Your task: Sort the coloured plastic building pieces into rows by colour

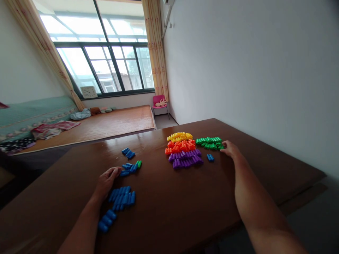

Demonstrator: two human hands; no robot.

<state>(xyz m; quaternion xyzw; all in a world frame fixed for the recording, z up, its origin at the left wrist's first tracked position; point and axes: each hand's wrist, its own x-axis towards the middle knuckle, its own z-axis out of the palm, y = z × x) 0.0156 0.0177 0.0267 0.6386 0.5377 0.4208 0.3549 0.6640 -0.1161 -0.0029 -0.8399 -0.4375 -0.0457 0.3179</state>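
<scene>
My left hand [108, 179] is at the left of the table, fingers curled together against the end of a small blue plastic tube-shaped piece [124, 173]. That piece belongs to a loose cluster of blue pieces with a green pair [139, 164] at its right edge. Over on the right, my right hand [229, 149] has its fingertips closed at the right end of the green rows [208, 141], on a green piece [221, 147]. A blue pair [210, 157] lies just below those rows. Fingers partly hide what each hand grips.
Yellow [180, 136], orange [180, 146] and purple pieces [185, 159] lie in rows at mid-table. More blue pieces [122, 198] lie nearer me, beside my left forearm. The brown table [164, 218] runs along a white wall; a low bed [127, 118] stands beyond it.
</scene>
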